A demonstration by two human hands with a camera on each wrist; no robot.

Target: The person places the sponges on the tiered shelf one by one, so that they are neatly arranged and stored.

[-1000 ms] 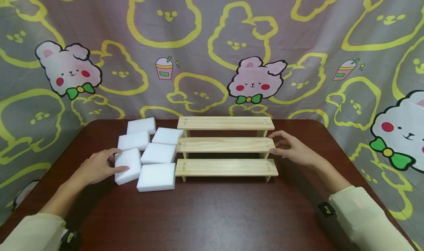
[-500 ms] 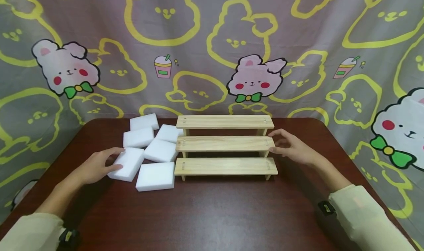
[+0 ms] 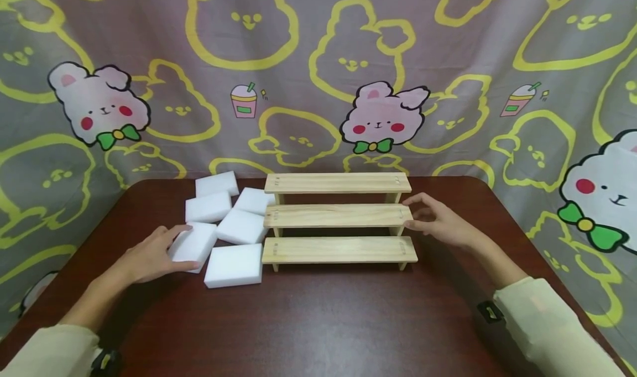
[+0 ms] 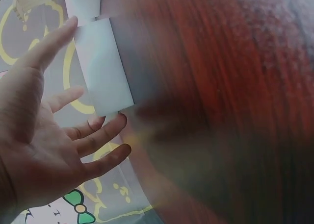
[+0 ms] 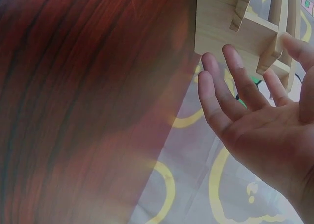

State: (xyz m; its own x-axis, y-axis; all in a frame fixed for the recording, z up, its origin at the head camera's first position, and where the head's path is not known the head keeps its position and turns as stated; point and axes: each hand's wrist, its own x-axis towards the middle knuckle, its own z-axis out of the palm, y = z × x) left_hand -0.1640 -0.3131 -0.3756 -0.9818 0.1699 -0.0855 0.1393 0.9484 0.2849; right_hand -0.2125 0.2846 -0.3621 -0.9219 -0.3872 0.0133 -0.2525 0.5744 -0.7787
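Several white foam blocks [image 3: 240, 265] lie in a loose cluster on the left of the table. My left hand [image 3: 151, 255] spans the leftmost foam block [image 4: 103, 69], thumb by its near edge and index finger by its far edge. In the left wrist view the fingers spread fairly straight, with fingertips right at the block's lower corner. A three-tier wooden display stand [image 3: 338, 216] stands right of the blocks. My right hand [image 3: 440, 222] holds the right end of its middle tier, thumb at the front edge and index finger at the back. The other right fingers extend loosely [image 5: 274, 121].
The dark reddish-brown table [image 3: 328, 321] has rounded far corners. Behind it hangs a grey curtain [image 3: 298, 89] with yellow outlines and cartoon rabbits. The stand's left end is close beside the nearer foam blocks.
The leftmost block shifted left and turned, and most of the others turned slightly. Since then my left hand has slid rightward over the block, which stayed put. The right hand has stayed at the stand.
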